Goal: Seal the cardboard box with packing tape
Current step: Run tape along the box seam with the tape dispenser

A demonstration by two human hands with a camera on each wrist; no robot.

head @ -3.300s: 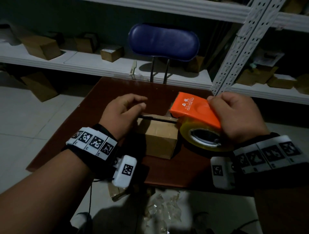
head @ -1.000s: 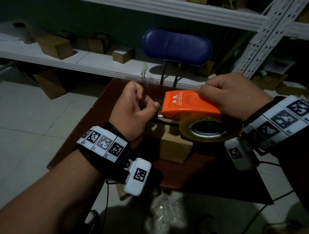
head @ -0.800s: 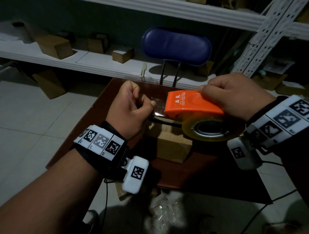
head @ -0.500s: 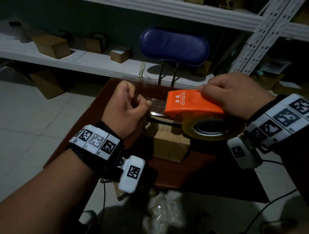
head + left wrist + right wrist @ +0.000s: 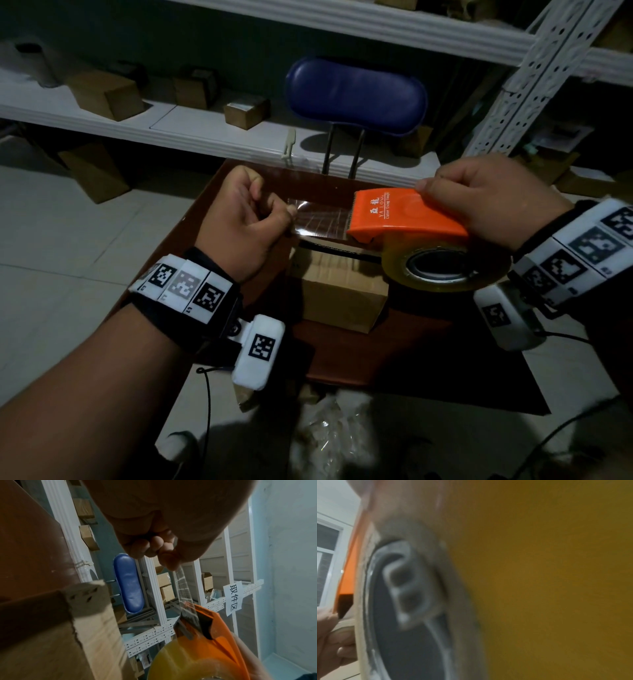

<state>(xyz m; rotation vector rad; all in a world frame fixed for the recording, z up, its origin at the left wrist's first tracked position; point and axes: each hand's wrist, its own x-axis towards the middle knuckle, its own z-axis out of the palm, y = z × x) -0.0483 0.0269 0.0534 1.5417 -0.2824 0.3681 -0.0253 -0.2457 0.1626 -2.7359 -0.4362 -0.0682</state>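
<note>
A small brown cardboard box (image 5: 339,294) stands on the dark red table (image 5: 346,356), under both hands. My right hand (image 5: 486,202) grips the orange tape dispenser (image 5: 400,219) with its yellowish tape roll (image 5: 445,270), held above the box. My left hand (image 5: 246,219) pinches the free end of the clear tape strip (image 5: 322,222), stretched between hand and dispenser. In the left wrist view the strip (image 5: 184,588) runs from my fingertips (image 5: 169,559) to the dispenser (image 5: 219,632), beside the box (image 5: 92,635). The roll (image 5: 547,574) fills the right wrist view.
A blue chair back (image 5: 356,96) stands behind the table. White shelves (image 5: 171,126) with several cardboard boxes run along the back, and a perforated metal upright (image 5: 534,78) rises at the right. Crumpled clear plastic (image 5: 329,435) lies on the tiled floor in front.
My left hand has drawn away to the left from the dispenser, and the strip of tape between them has grown longer. Both hands were lower by the box earlier.
</note>
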